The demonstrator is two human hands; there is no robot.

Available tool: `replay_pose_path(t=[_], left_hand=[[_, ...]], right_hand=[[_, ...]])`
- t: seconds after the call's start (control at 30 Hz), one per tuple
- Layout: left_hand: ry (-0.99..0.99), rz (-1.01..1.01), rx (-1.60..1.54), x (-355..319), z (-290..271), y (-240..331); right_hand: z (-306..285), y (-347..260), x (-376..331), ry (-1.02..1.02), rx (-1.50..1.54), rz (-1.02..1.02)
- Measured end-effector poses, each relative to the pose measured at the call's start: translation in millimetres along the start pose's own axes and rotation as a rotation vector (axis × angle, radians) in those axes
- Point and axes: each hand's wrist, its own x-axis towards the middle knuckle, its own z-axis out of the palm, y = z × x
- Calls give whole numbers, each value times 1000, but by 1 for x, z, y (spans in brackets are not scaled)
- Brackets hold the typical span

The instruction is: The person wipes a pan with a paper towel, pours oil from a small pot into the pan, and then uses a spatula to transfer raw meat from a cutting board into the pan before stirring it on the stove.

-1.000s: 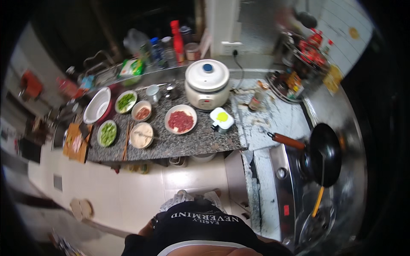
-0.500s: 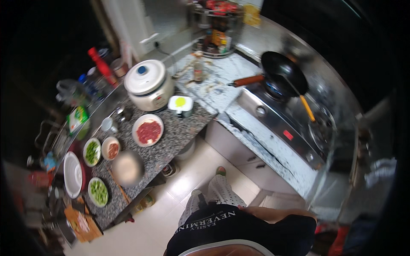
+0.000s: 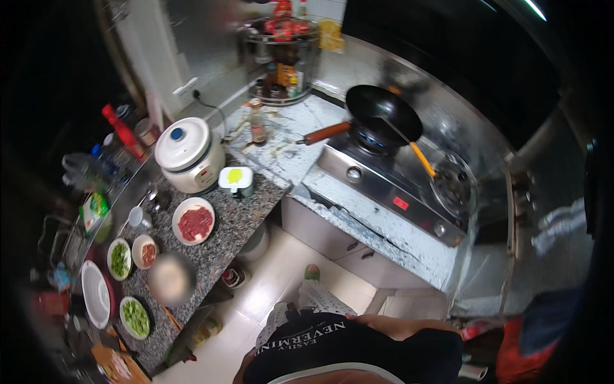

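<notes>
– what's on the left?
– at left centre, on the speckled granite counter (image 3: 236, 217), a round white plate of raw red meat (image 3: 194, 221) sits below a white rice cooker (image 3: 185, 153). i judge the plate stiff, breakable and slick; take it under the rim and keep it level.
– and further right?
– a black round-bottomed wok (image 3: 382, 114) at upper centre, on the steel gas stove (image 3: 384, 185) over a blue flame. it's likely heavy and hot; hold the reddish wooden handle (image 3: 326, 133).
– the hands?
– neither the left hand nor the right hand shows, so i cannot tell their state. only a bare forearm (image 3: 390, 325) shows at the bottom.
– what's changed from half a second ago?
– the view has swung: the wok is nearer centre and the counter further left.
</notes>
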Motion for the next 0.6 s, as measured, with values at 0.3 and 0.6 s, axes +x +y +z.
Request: replay_pose_path(t=[0.3,0.6], left_hand=[[-153,378,260,-51,30,48],[100,-328,-505,-39,37,-35]], right_hand=[[-12,-47,-3,211,-479,-217],[-32,-115,-107,401,-1321,-705]])
